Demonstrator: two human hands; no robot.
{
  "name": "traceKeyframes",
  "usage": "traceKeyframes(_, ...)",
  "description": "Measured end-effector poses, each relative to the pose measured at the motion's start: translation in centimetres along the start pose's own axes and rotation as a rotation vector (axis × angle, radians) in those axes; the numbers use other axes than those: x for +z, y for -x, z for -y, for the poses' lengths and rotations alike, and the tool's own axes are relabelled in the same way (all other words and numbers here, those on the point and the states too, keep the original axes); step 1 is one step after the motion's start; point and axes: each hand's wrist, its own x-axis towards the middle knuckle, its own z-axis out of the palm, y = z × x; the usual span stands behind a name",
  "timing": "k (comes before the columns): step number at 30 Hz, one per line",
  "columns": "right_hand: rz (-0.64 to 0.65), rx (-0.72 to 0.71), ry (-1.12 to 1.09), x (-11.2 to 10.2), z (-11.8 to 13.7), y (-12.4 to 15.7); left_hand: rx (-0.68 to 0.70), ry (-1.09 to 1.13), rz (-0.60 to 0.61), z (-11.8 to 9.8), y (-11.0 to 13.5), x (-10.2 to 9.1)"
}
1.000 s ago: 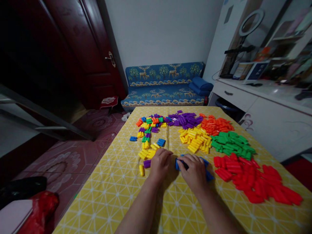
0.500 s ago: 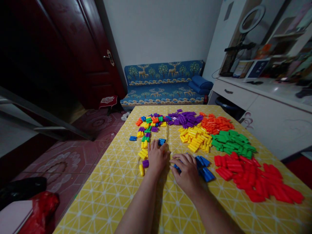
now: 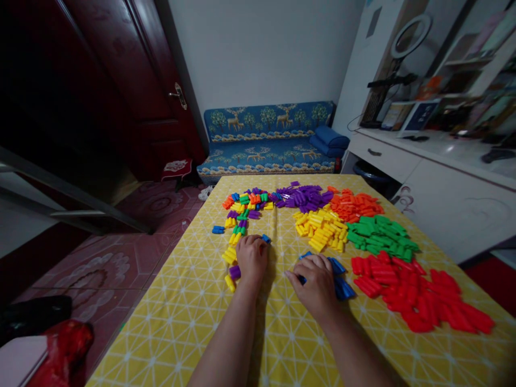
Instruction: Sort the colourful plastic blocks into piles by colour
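Note:
My left hand (image 3: 251, 259) rests on the table with its fingers curled together, beside a winding line of mixed-colour plastic building pieces (image 3: 237, 230). Its fingertips are partly hidden, so what they hold cannot be made out. A purple piece (image 3: 234, 272) and a yellow piece (image 3: 230, 283) lie just left of this hand, and a blue piece (image 3: 265, 238) shows past its fingers. My right hand (image 3: 314, 279) bends over the blue pieces (image 3: 342, 287), its fingers closed around blue plastic that shows by the thumb.
Sorted piles cover the right side of the yellow patterned table (image 3: 282, 344): purple (image 3: 306, 198), yellow (image 3: 320, 228), orange (image 3: 355, 204), green (image 3: 381, 235) and red (image 3: 419, 293). A lone blue piece (image 3: 218, 229) lies at the left. Beyond stands a blue sofa (image 3: 266, 153).
My left hand has curled its fingers and shifted slightly left, against the mixed line. My right hand has moved a little right over the blue pieces, its fingers drawn in.

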Motion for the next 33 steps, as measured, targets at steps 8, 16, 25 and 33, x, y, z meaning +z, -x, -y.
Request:
traceKeyframes(8,-0.034,-0.028,-0.047,0.5,-0.5,0.2,-0.055,-0.014,-0.067,-0.1,-0.1,-0.4)
traceKeyframes(16,-0.173,0.006,-0.232,1.5,-0.8,0.2,0.148,0.439,-0.111,-1.3,0.9,-0.6)
traceKeyframes(25,-0.206,0.084,-0.331,0.8,-1.7,0.0,0.187,0.672,0.268,-3.1,2.6,-0.2)
traceKeyframes(33,-0.205,0.051,-0.324,0.0,-2.4,-0.5,0.284,0.556,0.240,-3.5,2.8,1.1)
